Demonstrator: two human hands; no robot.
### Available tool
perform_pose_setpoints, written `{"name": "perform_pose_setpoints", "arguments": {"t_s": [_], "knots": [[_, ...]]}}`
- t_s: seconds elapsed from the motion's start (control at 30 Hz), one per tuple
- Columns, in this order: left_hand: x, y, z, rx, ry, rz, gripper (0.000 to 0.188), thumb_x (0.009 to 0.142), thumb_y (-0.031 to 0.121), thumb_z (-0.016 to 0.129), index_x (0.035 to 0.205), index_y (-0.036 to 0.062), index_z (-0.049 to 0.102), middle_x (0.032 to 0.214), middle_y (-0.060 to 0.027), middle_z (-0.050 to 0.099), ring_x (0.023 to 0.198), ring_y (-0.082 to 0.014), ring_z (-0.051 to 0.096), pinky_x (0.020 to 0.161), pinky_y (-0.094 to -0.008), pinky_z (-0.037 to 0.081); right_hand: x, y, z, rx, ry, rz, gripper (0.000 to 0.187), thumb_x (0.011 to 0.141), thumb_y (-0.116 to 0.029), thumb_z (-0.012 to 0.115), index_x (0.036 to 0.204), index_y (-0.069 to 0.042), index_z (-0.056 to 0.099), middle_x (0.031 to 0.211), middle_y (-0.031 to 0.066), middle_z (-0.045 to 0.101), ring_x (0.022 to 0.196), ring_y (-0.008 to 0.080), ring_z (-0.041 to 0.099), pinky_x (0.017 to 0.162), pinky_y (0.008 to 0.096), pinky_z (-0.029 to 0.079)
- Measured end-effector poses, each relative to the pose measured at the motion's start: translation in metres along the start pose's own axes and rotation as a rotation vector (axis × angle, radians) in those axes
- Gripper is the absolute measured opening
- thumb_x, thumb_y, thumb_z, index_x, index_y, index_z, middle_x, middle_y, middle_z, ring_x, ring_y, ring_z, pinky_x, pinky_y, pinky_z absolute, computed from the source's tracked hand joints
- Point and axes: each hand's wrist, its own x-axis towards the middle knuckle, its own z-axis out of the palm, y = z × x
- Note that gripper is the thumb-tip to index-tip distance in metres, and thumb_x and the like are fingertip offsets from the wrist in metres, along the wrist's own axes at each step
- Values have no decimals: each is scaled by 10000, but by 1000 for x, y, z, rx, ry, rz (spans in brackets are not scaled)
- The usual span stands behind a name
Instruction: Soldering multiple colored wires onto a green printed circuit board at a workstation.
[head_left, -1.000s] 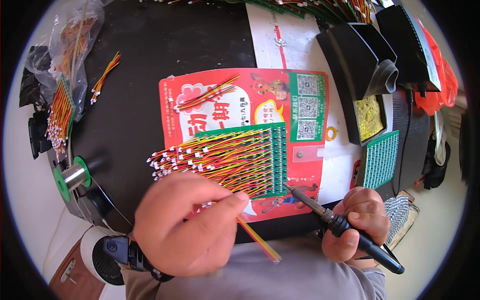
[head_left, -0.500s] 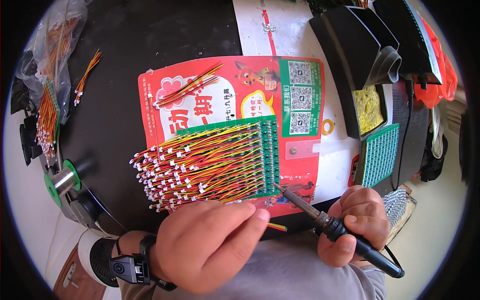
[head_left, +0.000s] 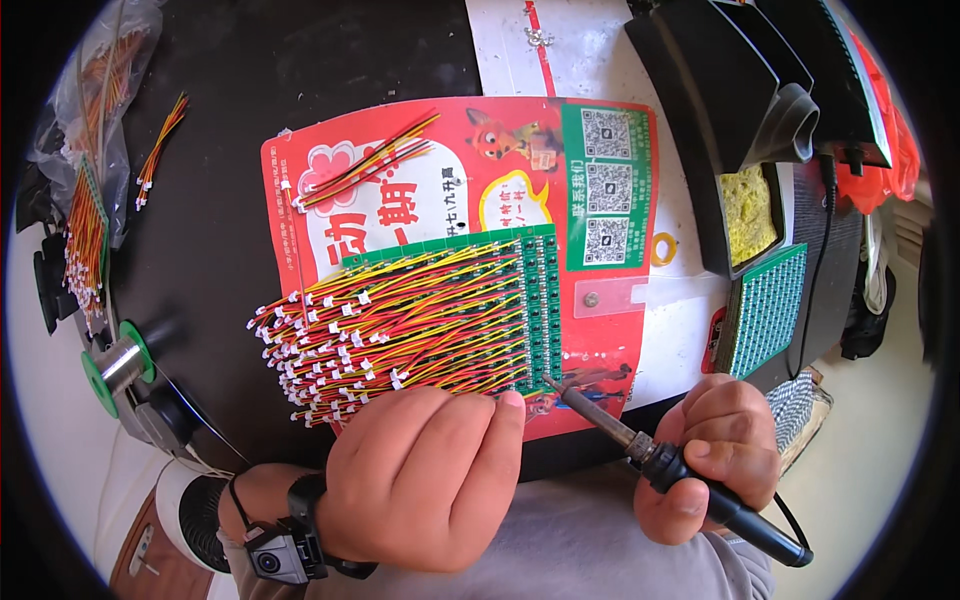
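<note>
Soldering seems to be in hand: the right hand [head_left: 715,460] is gripping the iron [head_left: 660,462], its tip pointing at the near right corner of the board [head_left: 541,310]. The left hand [head_left: 425,480] is curling by the near edge, contents hidden; contact probably calls for steadiness.

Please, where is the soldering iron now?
In the head view, the soldering iron is at lower right, held in the right hand, its tip near the wired green board's lower right corner.

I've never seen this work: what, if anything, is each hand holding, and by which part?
The right hand holds a soldering iron by its black handle. What the left hand holds, if anything, is hidden by its fingers.
</note>
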Motion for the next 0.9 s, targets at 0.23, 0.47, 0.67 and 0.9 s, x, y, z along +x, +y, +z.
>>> {"name": "perform_pose_setpoints", "arguments": {"t_s": [0.23,0.47,0.67,0.9], "knots": [[-1,-2,4,-5,-11,-10,186,735,28,728,909,-35,706,817,-83,629,688,-214,615,548,-294,523,0,0,2,-5,0,21,275,807,-164,780,897,-20,564,643,32,505,527,167,492,427,295,398],[0,-1,4,-21,-19,-52,173,714,40,732,878,-8,704,792,-66,615,682,-206,617,527,-284,512,0,0,8,22,20,29,275,791,-150,795,883,-10,577,613,35,518,488,171,486,409,301,386],[-1,0,4,-1,-21,-62,177,707,53,722,874,-2,705,795,-63,615,699,-206,617,559,-280,524,2,-1,9,4,15,37,283,784,-149,805,875,-10,576,598,36,520,461,171,472,400,300,375],[-2,1,4,10,-28,-70,180,706,67,715,871,-4,706,801,-61,613,718,-203,613,577,-277,528,2,-1,9,-9,8,36,284,787,-155,805,879,-16,574,597,36,514,466,175,473,404,301,376]]}}
